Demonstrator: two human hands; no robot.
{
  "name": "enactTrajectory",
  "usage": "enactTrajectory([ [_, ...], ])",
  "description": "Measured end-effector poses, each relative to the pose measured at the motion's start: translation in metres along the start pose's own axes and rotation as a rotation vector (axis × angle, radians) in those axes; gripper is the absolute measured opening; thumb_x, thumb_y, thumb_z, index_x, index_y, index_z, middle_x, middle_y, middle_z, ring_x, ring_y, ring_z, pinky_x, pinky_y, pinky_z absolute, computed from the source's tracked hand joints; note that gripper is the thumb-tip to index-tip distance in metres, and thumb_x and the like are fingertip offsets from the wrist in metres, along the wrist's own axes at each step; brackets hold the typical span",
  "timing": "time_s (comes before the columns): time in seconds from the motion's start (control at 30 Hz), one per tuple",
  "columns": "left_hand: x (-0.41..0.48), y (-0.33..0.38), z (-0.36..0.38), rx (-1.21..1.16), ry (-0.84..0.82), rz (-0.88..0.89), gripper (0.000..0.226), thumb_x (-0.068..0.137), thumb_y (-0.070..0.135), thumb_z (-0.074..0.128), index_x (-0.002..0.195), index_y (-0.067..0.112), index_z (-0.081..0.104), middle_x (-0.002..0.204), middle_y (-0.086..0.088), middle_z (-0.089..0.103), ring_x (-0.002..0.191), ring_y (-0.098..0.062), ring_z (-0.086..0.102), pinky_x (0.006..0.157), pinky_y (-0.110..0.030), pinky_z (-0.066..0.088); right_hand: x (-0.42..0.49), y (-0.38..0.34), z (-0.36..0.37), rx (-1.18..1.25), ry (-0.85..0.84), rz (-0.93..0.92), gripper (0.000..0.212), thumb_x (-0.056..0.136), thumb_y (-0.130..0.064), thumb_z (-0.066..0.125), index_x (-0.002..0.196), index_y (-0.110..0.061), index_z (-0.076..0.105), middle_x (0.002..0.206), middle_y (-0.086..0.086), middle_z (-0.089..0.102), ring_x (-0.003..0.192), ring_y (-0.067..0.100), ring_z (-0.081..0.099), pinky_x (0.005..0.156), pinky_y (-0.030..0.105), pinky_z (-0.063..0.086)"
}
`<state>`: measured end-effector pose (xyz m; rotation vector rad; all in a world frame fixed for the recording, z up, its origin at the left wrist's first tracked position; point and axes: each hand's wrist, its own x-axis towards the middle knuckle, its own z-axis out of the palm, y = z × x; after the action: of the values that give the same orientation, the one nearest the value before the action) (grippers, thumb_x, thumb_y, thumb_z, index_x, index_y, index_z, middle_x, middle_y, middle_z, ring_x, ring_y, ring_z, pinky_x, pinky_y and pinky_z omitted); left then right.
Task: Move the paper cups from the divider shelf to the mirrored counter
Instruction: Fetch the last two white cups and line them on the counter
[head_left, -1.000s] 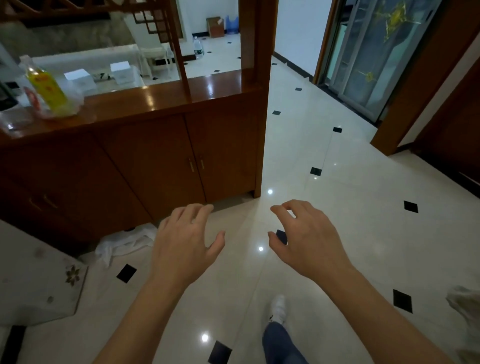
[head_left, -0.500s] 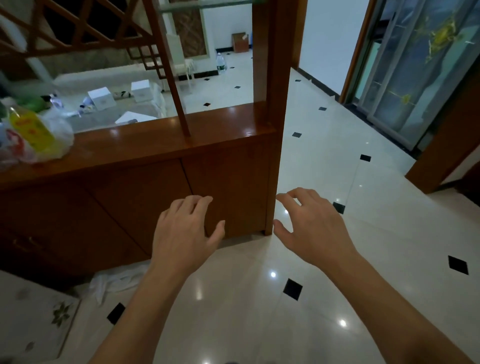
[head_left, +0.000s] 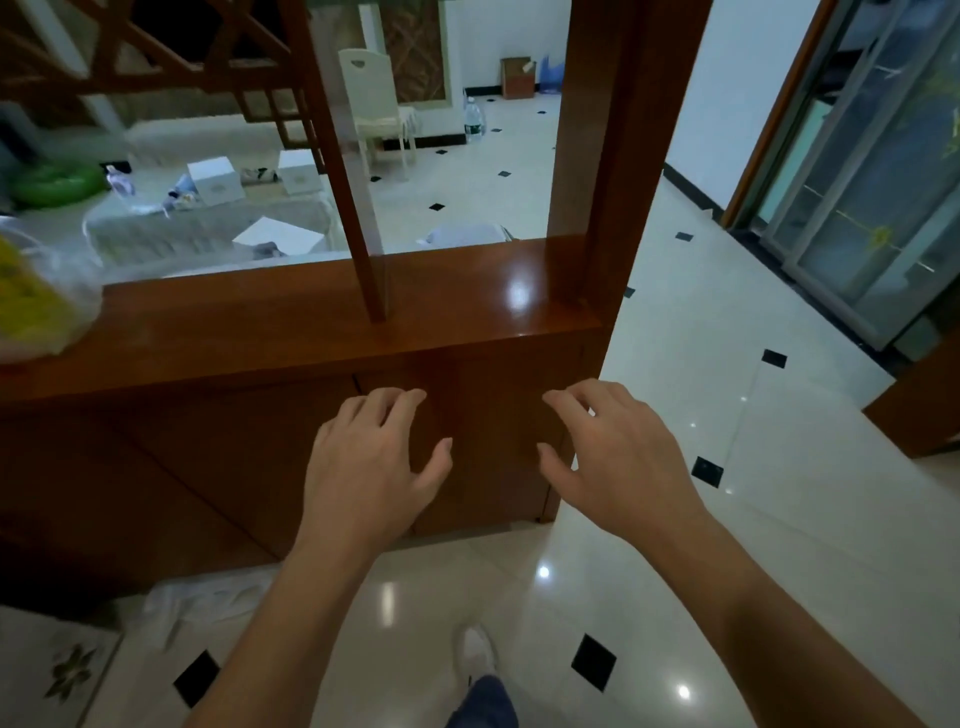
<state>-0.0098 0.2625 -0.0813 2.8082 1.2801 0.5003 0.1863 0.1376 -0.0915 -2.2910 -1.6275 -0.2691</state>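
Observation:
The wooden divider shelf (head_left: 322, 332) stands right in front of me, its glossy brown top running from the left edge to a thick post (head_left: 618, 156) on the right. No paper cups show on it in this view, and no mirrored counter is in view. My left hand (head_left: 374, 462) and my right hand (head_left: 608, 457) hover side by side before the cabinet doors, below the shelf top. Both hold nothing, with fingers spread and slightly curled.
A clear plastic bag with a yellow item (head_left: 36, 296) lies on the shelf's left end. A slanted wooden strut (head_left: 358, 218) rises from the shelf top. Behind it are a covered table with white boxes (head_left: 215, 179) and a white chair (head_left: 374, 104). Glass sliding doors (head_left: 872, 182) stand at right. A white cloth (head_left: 202, 603) lies on the tiled floor.
I have stepped closer to the divider and my view has tilted up, so the shelf top looms larger. Both hands stayed empty and rose toward the cabinet front.

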Motion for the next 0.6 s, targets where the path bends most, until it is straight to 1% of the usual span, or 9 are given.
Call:
enactTrajectory([
  [0.07, 0.035, -0.009, 0.005, -0.007, -0.002, -0.011, 0.057, 0.088, 0.057, 0.046, 0.134, 0.023, 0.051, 0.130, 0.001, 0.057, 0.119, -0.019, 0.052, 0.090, -0.037, 0.046, 0.038, 0.004, 0.008, -0.003, -0.010, 0.004, 0.046, 0.086, -0.047, 0.057, 0.123, -0.021, 0.060, 0.116, 0.001, 0.064, 0.106, 0.021, 0.059, 0.088, 0.035, 0.049],
  [0.17, 0.087, -0.022, 0.008, -0.033, 0.009, -0.006, 0.058, 0.088, 0.058, 0.043, 0.134, 0.023, 0.050, 0.130, 0.002, 0.057, 0.120, -0.018, 0.051, 0.092, -0.038, 0.048, 0.091, 0.007, 0.015, -0.012, 0.011, 0.008, 0.044, 0.085, -0.048, 0.059, 0.121, -0.023, 0.060, 0.115, 0.000, 0.064, 0.105, 0.020, 0.060, 0.089, 0.036, 0.049],
  [0.3, 0.145, -0.036, 0.012, -0.069, 0.035, 0.013, 0.055, 0.088, 0.056, 0.049, 0.132, 0.023, 0.053, 0.129, 0.001, 0.059, 0.118, -0.018, 0.053, 0.091, -0.039, 0.050, 0.149, 0.015, 0.024, -0.005, 0.042, 0.033, 0.044, 0.085, -0.050, 0.057, 0.122, -0.026, 0.059, 0.117, -0.002, 0.064, 0.108, 0.020, 0.060, 0.093, 0.039, 0.048],
  [0.4, 0.176, -0.041, 0.016, -0.074, 0.009, 0.019, 0.056, 0.087, 0.056, 0.052, 0.133, 0.023, 0.053, 0.130, 0.000, 0.059, 0.119, -0.019, 0.053, 0.093, -0.039, 0.049, 0.176, 0.020, 0.031, 0.000, 0.032, 0.042, 0.045, 0.084, -0.051, 0.057, 0.121, -0.026, 0.060, 0.117, -0.002, 0.065, 0.107, 0.021, 0.062, 0.093, 0.039, 0.048],
  [0.5, 0.197, -0.041, 0.020, -0.073, -0.027, 0.010, 0.059, 0.087, 0.059, 0.046, 0.137, 0.026, 0.047, 0.135, 0.002, 0.054, 0.124, -0.019, 0.048, 0.098, -0.041, 0.046, 0.193, 0.026, 0.036, -0.002, 0.019, 0.068, 0.045, 0.083, -0.051, 0.057, 0.119, -0.025, 0.062, 0.115, -0.001, 0.067, 0.104, 0.022, 0.064, 0.091, 0.039, 0.049],
  [0.6, 0.215, -0.041, 0.020, -0.085, -0.038, 0.010, 0.062, 0.087, 0.062, 0.043, 0.140, 0.029, 0.042, 0.139, 0.004, 0.050, 0.128, -0.017, 0.045, 0.101, -0.039, 0.043, 0.211, 0.032, 0.038, 0.007, -0.002, 0.066, 0.045, 0.085, -0.051, 0.054, 0.121, -0.025, 0.062, 0.117, -0.001, 0.066, 0.106, 0.022, 0.063, 0.091, 0.039, 0.049],
])
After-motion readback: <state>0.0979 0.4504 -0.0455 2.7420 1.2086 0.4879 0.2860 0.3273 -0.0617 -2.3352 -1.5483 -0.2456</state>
